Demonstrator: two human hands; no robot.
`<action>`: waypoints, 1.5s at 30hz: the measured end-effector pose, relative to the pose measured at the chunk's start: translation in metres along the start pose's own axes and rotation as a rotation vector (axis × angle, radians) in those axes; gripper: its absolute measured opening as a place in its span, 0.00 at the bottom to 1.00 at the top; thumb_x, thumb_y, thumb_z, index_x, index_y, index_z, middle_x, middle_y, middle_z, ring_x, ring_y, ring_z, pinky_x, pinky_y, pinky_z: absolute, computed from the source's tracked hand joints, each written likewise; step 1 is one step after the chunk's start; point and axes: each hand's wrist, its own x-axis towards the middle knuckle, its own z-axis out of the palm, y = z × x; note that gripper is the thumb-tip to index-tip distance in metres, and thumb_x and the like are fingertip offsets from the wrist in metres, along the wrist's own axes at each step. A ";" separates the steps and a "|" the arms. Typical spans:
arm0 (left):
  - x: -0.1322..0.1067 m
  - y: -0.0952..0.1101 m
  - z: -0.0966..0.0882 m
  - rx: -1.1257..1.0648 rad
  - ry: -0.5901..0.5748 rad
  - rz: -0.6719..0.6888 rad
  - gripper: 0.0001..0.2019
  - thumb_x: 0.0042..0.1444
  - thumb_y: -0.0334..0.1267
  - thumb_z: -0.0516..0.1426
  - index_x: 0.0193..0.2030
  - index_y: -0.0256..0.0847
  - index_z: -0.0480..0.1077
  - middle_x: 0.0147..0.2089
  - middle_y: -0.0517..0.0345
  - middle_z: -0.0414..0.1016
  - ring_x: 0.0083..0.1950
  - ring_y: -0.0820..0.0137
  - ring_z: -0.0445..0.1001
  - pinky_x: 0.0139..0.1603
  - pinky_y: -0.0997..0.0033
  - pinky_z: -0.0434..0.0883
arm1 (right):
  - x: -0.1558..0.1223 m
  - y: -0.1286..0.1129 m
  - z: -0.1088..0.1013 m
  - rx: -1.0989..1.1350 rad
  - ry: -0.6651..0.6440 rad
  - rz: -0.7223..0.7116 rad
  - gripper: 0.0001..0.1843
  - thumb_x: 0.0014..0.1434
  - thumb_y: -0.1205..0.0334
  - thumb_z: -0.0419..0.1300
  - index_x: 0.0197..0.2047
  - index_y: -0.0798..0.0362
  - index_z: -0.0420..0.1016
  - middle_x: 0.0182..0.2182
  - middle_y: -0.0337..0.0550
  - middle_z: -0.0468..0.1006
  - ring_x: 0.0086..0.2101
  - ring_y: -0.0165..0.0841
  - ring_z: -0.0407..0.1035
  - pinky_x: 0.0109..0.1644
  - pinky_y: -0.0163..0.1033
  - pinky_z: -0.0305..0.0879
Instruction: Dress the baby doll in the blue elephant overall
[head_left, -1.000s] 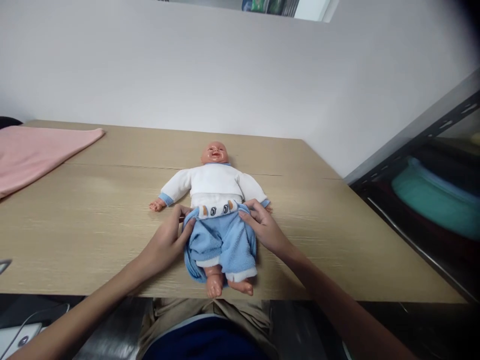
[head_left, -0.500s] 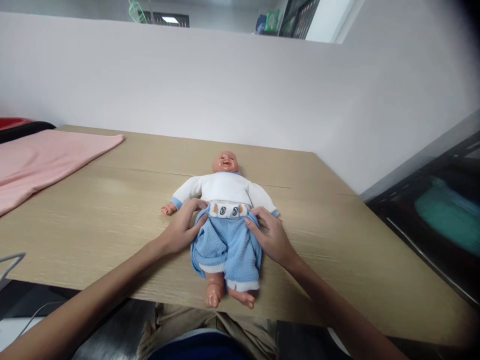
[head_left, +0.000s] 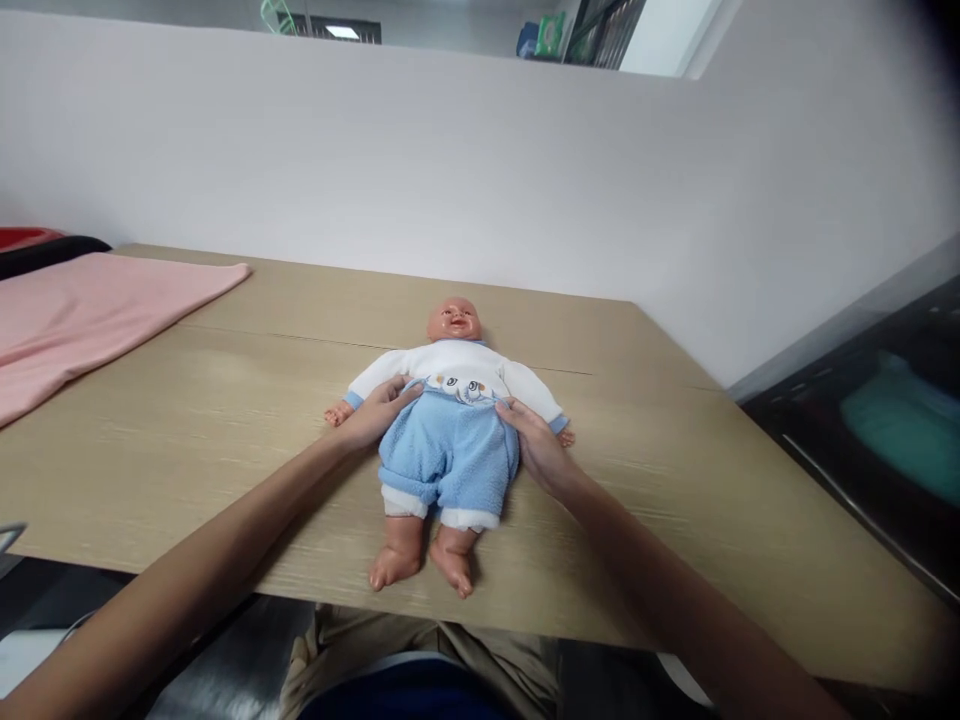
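Observation:
A baby doll [head_left: 454,322] lies on its back on the wooden table [head_left: 225,420], head away from me. It wears a white top and light blue fleece trousers [head_left: 448,455]. My left hand [head_left: 376,410] grips the trousers' waistband at the doll's left side in view. My right hand [head_left: 532,440] grips the waistband on the other side. The waistband sits high on the doll's belly, just under a printed face on the top. Both bare feet stick out toward the table's near edge.
A pink cloth [head_left: 82,315] lies spread at the table's far left. A white partition wall [head_left: 450,170] runs behind the table. A dark metal shelf [head_left: 862,400] with something teal on it stands at the right. A white cable shows at the lower left.
Both hands have pulled the blue trousers up the doll's body toward its chest. The legs and feet now show more below the cuffs.

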 end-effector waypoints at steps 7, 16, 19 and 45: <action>-0.044 0.002 -0.007 0.175 0.093 -0.061 0.23 0.61 0.61 0.70 0.45 0.42 0.76 0.39 0.60 0.75 0.40 0.64 0.72 0.43 0.65 0.69 | -0.034 -0.003 -0.019 -0.005 -0.056 0.124 0.24 0.59 0.35 0.76 0.40 0.47 0.82 0.39 0.42 0.84 0.48 0.47 0.77 0.61 0.51 0.75; -0.049 -0.003 0.003 -0.185 0.168 -0.306 0.24 0.54 0.57 0.76 0.46 0.42 0.78 0.39 0.56 0.81 0.39 0.62 0.78 0.40 0.64 0.72 | -0.041 0.002 -0.002 0.230 -0.065 0.245 0.21 0.67 0.37 0.66 0.52 0.43 0.82 0.51 0.50 0.89 0.57 0.51 0.81 0.63 0.56 0.78; -0.040 -0.007 0.005 -0.225 0.170 -0.214 0.26 0.53 0.56 0.76 0.50 0.41 0.80 0.44 0.51 0.85 0.44 0.59 0.80 0.45 0.62 0.75 | -0.033 0.006 -0.007 0.190 0.008 0.159 0.25 0.62 0.34 0.70 0.53 0.41 0.80 0.52 0.48 0.88 0.58 0.50 0.79 0.65 0.55 0.77; -0.011 0.002 -0.012 0.349 0.079 0.050 0.13 0.69 0.51 0.60 0.46 0.44 0.73 0.46 0.56 0.72 0.51 0.57 0.70 0.56 0.58 0.68 | -0.007 -0.007 -0.034 -0.144 0.103 0.054 0.25 0.64 0.32 0.73 0.42 0.46 0.82 0.43 0.41 0.83 0.50 0.46 0.76 0.63 0.48 0.72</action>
